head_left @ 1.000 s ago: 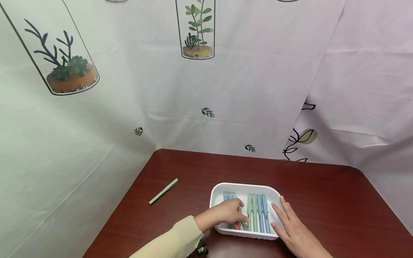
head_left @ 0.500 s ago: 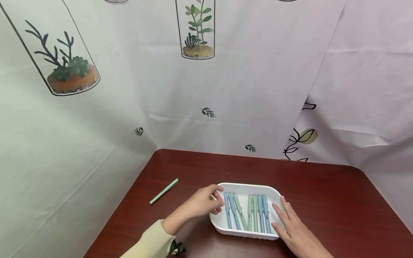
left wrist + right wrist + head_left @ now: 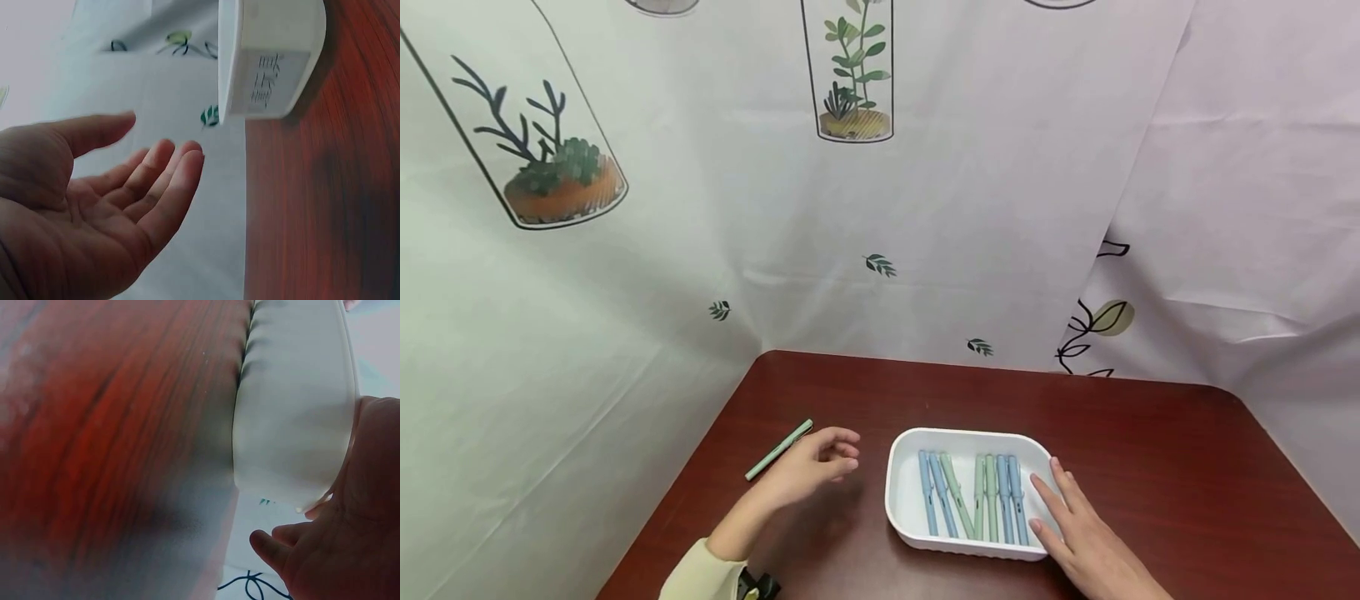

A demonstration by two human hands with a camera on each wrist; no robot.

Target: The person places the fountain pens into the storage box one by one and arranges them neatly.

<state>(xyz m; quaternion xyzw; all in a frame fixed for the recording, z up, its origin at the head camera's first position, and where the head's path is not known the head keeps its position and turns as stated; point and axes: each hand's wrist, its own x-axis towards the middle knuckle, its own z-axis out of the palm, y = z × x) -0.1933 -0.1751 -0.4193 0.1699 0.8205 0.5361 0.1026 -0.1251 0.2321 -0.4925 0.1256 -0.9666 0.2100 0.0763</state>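
Note:
My left hand (image 3: 805, 468) is over the table left of the white tray (image 3: 955, 547), fingers loosely bent and holding nothing. Its empty palm faces the camera in the left wrist view, below the tray's labelled end (image 3: 275, 75). Just behind this hand a light green capped pen (image 3: 777, 451) lies slanted on the table, partly overlapped by it. Inside the tray, several blue and green pens lie in two groups; one green pen (image 3: 957, 495) slants in the left group. My right hand (image 3: 1090, 533) rests with spread, straight fingers at the tray's right rim.
The dark red wooden table (image 3: 1157, 467) carries the tray near its front. Pale cloth (image 3: 985, 208) printed with plants and leaves hangs behind and along the sides. A dark strap (image 3: 756, 585) sits at my left wrist beside the cream sleeve (image 3: 703, 573).
My left hand has let go of the green pen in the tray's left group, left the tray and moved left toward the pen on the table. My right hand stays at the rim.

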